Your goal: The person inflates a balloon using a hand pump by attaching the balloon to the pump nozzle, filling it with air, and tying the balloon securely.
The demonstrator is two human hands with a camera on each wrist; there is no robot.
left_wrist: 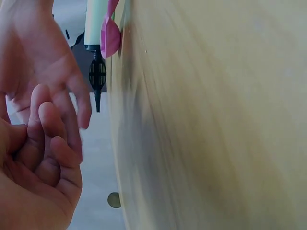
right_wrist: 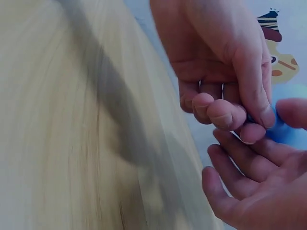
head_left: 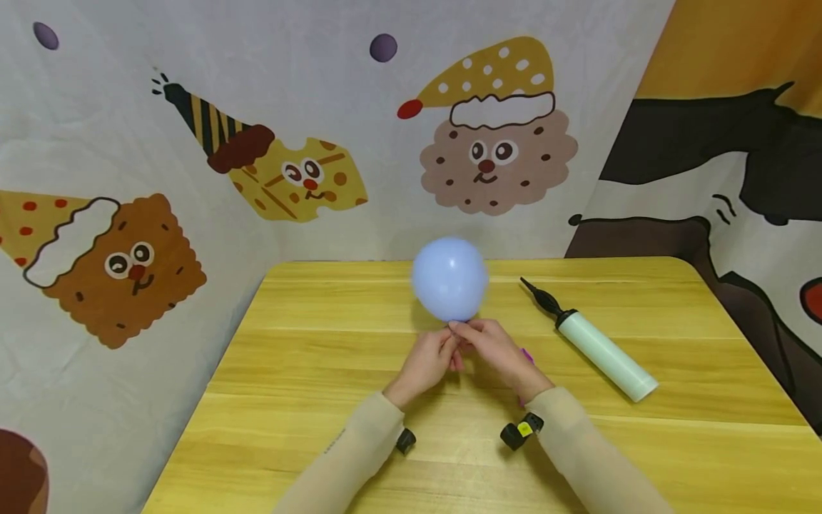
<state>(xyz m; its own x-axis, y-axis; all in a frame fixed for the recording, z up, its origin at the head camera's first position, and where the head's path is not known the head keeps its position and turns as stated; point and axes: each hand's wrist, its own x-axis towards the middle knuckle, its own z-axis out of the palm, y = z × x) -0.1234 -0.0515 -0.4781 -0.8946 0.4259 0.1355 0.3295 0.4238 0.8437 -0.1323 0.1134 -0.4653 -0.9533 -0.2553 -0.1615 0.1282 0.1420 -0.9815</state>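
Apparently to keep air in, the left hand [head_left: 426,365] pinches a blue balloon [head_left: 449,278] by its neck above the tabletop [head_left: 295,357]. Alongside, the right hand [head_left: 496,350] (its grip impossible to tell) extends loose fingers.

Left hand [head_left: 429,359] pinches with curled fingers [right_wrist: 221,115], just beside the loosely bent right hand [head_left: 497,350].

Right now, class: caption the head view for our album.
Left hand and right hand meet at a blue balloon, pump nearby.
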